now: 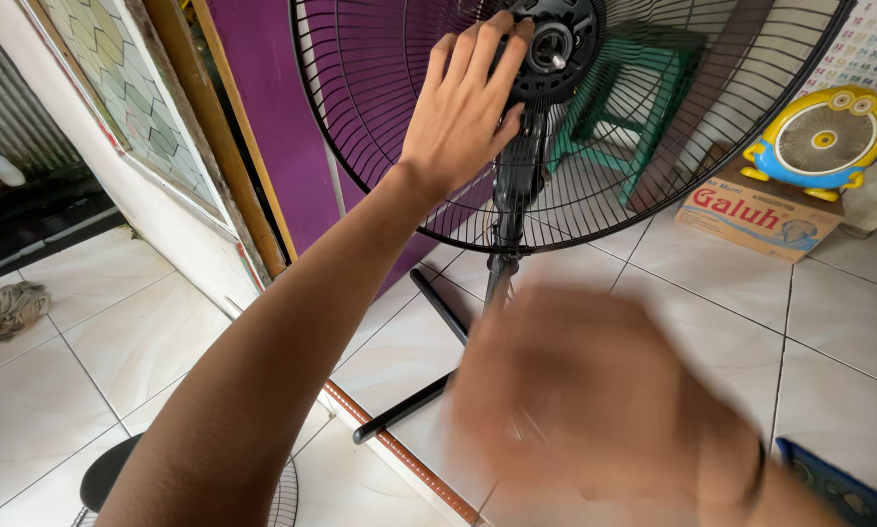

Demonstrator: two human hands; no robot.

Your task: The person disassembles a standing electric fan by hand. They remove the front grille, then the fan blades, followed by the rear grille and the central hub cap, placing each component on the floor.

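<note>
A black standing fan with a bare rear wire guard (380, 88) rises on a black pole (505, 234) over crossed black base bars (409, 405). Its motor hub (556, 44) with a short metal shaft shows at the top, with no blades on it. My left hand (463, 102) reaches up and rests flat on the guard, fingertips touching the hub's left side. My right hand (595, 400) is low in front, strongly blurred by motion; I cannot make out its fingers or anything in it.
White floor tiles run all around. A second wire guard (284, 498) lies at the bottom left. A purple wall and wooden door frame (219, 137) stand left. A green stool (643, 88), a cardboard box (756, 220) and a small yellow-and-blue fan (821, 141) sit behind.
</note>
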